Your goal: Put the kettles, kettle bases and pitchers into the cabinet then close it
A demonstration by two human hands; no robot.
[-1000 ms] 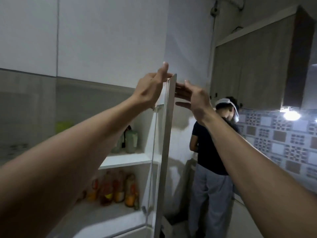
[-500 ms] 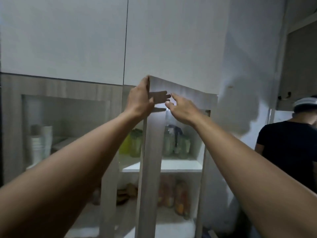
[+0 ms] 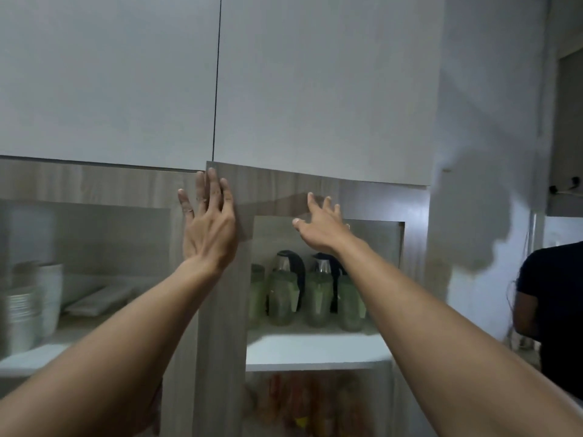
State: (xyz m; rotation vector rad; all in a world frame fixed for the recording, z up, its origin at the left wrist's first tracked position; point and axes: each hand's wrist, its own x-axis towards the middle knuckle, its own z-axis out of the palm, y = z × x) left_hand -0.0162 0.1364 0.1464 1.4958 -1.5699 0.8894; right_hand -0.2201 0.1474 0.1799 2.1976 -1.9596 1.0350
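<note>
- Cabinet door (image 3: 315, 197): a wood-grain frame around a glass pane, hung below two plain white upper panels (image 3: 315, 83). Its left stile meets the frame of the neighbouring glass door (image 3: 94, 184); whether it is fully seated cannot be told.
- Left hand (image 3: 209, 228): fingers spread and extended, palm flat against the upper left corner of the cabinet door, fingertips just under the top edge. It grips nothing.
- Right hand (image 3: 321, 228): fingers splayed, palm toward the top rail of the door, just above the glass pane. It grips nothing; whether the palm touches the rail cannot be told.
- The two hands are apart, one at each side of the pane's upper left corner.
- Kettles (image 3: 288, 263): two units with dark handles and metallic tops, standing upright on the white shelf (image 3: 315, 351) behind the glass, below and behind the right hand.
- Pitchers (image 3: 282, 298): greenish translucent vessels in a row on the same shelf, in front of the kettles. The right forearm crosses in front of the rightmost one.
- Kettle bases: cannot be made out through the glass.
- Lower compartment: orange and red bottles (image 3: 303, 402), blurred.
- Left compartment: stacked white bowls (image 3: 34, 304) behind the neighbouring glass.
- Second person (image 3: 552, 310): dark shirt, at the right edge of view, well apart from the cabinet.
</note>
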